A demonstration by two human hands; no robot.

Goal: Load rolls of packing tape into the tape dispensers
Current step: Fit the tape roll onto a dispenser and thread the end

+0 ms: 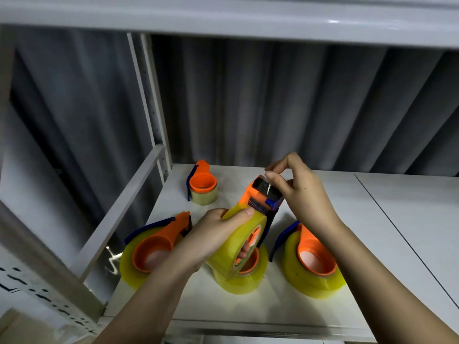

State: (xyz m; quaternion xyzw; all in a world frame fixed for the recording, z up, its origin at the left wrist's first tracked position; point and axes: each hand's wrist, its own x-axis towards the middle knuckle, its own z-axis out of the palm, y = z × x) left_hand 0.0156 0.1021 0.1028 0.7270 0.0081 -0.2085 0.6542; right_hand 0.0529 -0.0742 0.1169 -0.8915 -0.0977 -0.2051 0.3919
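Tape (238, 242) was gripped by the left hand (213, 234) while its end was pinched by the right hand (301, 194), best pulled straight across the dispenser (258, 194).

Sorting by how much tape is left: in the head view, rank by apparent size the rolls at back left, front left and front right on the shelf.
1-2. Front left roll and front right roll: alike, unranked.
3. Back left roll: smallest, though farther from the camera.

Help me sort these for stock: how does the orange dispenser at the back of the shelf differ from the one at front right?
The back orange dispenser carries a thin, pale tape roll; the front-right orange dispenser carries a thick, deep-yellow roll. The back one looks smaller. Both lie flat on the white shelf, untouched, with blue handles.
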